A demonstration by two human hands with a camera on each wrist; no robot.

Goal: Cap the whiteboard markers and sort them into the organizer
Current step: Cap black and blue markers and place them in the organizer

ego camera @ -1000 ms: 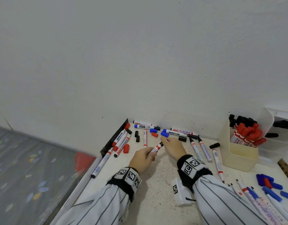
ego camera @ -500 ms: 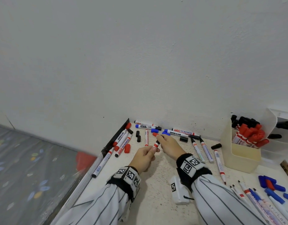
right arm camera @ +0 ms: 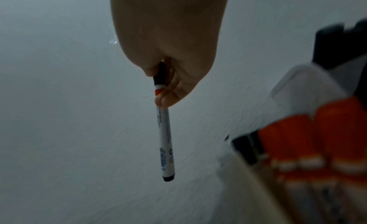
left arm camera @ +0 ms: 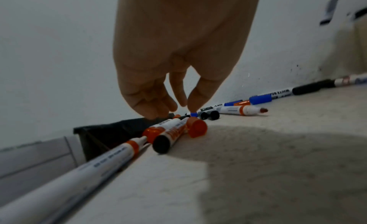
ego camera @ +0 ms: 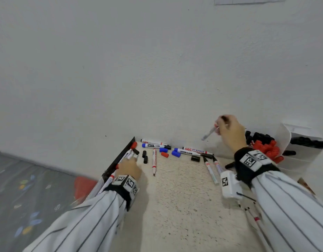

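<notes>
The right hand [ego camera: 229, 131] pinches a capped marker [right arm camera: 164, 133] hanging tip-down, left of the organizer [ego camera: 300, 157]; the left hand [left arm camera: 174, 54], fingers relaxed, hovers over markers at the desk's left edge.

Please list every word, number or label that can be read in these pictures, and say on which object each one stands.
"WHITE BOARD": blue-capped marker by the wall, upside down.
"500": red-printed marker behind it, upside down.
"WHITE": marker near the left hand.
Square coded tags, no words: wristbands.
Print on the marker in the right hand: too blurred.
</notes>
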